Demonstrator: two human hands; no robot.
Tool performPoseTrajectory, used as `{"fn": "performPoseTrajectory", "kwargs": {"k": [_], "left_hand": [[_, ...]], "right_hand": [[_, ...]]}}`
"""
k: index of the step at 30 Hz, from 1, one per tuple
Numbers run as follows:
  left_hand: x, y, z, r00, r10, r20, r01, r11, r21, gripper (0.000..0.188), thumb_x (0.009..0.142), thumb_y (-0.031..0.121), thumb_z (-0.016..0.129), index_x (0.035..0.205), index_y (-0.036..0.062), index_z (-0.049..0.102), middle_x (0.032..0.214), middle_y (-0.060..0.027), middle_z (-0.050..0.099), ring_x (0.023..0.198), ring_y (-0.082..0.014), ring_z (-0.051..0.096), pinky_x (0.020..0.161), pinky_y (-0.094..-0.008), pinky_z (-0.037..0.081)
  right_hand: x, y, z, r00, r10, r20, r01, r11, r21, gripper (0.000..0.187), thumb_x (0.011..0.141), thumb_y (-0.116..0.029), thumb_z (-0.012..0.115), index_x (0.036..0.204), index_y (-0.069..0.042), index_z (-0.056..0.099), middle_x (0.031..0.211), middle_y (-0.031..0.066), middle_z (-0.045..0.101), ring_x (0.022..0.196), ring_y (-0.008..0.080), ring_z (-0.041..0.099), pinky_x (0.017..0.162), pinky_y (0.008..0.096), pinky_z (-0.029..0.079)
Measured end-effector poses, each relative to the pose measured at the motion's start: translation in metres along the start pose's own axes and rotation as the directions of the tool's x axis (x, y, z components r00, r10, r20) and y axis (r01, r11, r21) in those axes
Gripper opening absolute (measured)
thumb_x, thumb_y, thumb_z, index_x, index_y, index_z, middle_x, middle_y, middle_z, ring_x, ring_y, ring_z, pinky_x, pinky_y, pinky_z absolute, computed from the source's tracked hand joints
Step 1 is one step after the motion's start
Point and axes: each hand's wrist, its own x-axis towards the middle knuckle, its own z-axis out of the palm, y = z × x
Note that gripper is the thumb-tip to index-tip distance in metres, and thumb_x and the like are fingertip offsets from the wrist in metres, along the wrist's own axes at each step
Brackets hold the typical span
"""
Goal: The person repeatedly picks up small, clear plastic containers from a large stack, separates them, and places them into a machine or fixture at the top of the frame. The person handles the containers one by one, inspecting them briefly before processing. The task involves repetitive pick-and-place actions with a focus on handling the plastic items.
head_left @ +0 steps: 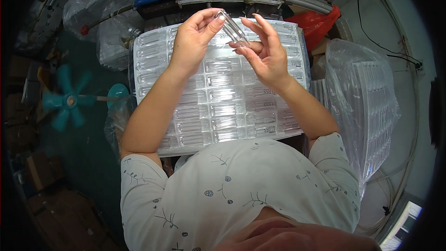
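Holding a clear container (232, 29), my left hand (194, 39) pinched one end. My right hand (267, 58), fingers spread, touched the other.

We hold a clear, shiny, slender container (233, 29) aslant, its far end in our left hand (193, 39), its near end at our right hand (268, 58).

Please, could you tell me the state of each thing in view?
Clear oblong container: held, tilted.
Left hand: pinching the container's upper end.
Right hand: at its lower end, fingers partly spread.
Compartment tray: loaded with clear pieces.
Teal fan: blades blurred, apparently spinning.
Red plastic bag: crumpled.
Bagged tray stack: standing on edge.
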Motion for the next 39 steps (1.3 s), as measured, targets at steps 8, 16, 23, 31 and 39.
{"fn": "performPoseTrajectory", "kwargs": {"k": [8, 16, 23, 31, 39], "left_hand": [[0.001, 0.003, 0.003, 0.998, -0.066, -0.021, 0.066, 0.998, 0.0, 0.035, 0.087, 0.017, 0.065, 0.115, -0.0029, 0.058, 0.099, -0.0058, 0.066, 0.093, -0.0085, 0.058, 0.087, -0.022, 0.043], [0.005, 0.001, 0.005, 0.998, -0.052, -0.038, 0.057, 0.984, 0.17, 0.026, 0.09, 0.017, 0.06, 0.106, -0.0029, 0.063, 0.096, -0.0061, 0.066, 0.092, -0.0099, 0.059, 0.085, -0.0221, 0.044], [0.055, -0.011, -0.004, 0.971, 0.218, -0.097, -0.083, 0.692, 0.717, 0.028, 0.092, 0.025, 0.051, 0.089, 0.0014, 0.066, 0.067, -0.0093, 0.066, 0.067, -0.0171, 0.065, 0.065, -0.0292, 0.049], [0.13, -0.009, 0.03, 0.853, 0.519, -0.044, -0.075, 0.206, 0.976, 0.029, 0.09, 0.032, 0.05, 0.096, 0.0031, 0.053, 0.07, -0.0169, 0.064, 0.067, -0.0356, 0.064, 0.063, -0.0459, 0.051], [0.031, 0.016, -0.051, 0.92, 0.379, -0.096, -0.086, 0.435, 0.896, 0.037, 0.083, 0.018, 0.066, 0.114, 0.0009, 0.055, 0.077, -0.0072, 0.066, 0.068, -0.0157, 0.063, 0.064, -0.0278, 0.051]], "right_hand": [[-0.002, 0.0, 0.001, 0.997, -0.049, 0.063, 0.053, 0.997, -0.062, 0.075, 0.079, 0.01, 0.062, 0.14, 0.0, 0.02, 0.138, 0.0241, 0.038, 0.099, 0.0259, 0.064, 0.085, 0.0304, 0.055], [-0.002, 0.002, -0.005, 0.956, -0.275, 0.104, 0.292, 0.853, -0.432, 0.056, 0.074, 0.002, 0.071, 0.124, 0.001, 0.047, 0.131, 0.0204, 0.047, 0.086, 0.0237, 0.068, 0.071, 0.0271, 0.057], [0.023, 0.001, -0.028, 0.944, -0.325, -0.054, 0.231, 0.768, -0.597, 0.029, 0.078, -0.009, 0.072, 0.103, 0.0, 0.064, 0.095, 0.0148, 0.068, 0.075, 0.0226, 0.067, 0.066, 0.0281, 0.054], [0.075, 0.018, -0.043, 0.884, -0.433, -0.178, 0.206, 0.702, -0.682, 0.022, 0.076, -0.012, 0.073, 0.093, -0.001, 0.067, 0.094, 0.0104, 0.069, 0.078, 0.0215, 0.064, 0.068, 0.0286, 0.052], [0.137, 0.057, -0.005, 0.826, -0.511, 0.238, 0.385, 0.204, -0.9, 0.022, 0.07, -0.016, 0.074, 0.089, -0.007, 0.067, 0.095, 0.0014, 0.068, 0.088, 0.0196, 0.059, 0.074, 0.0324, 0.049]]}}
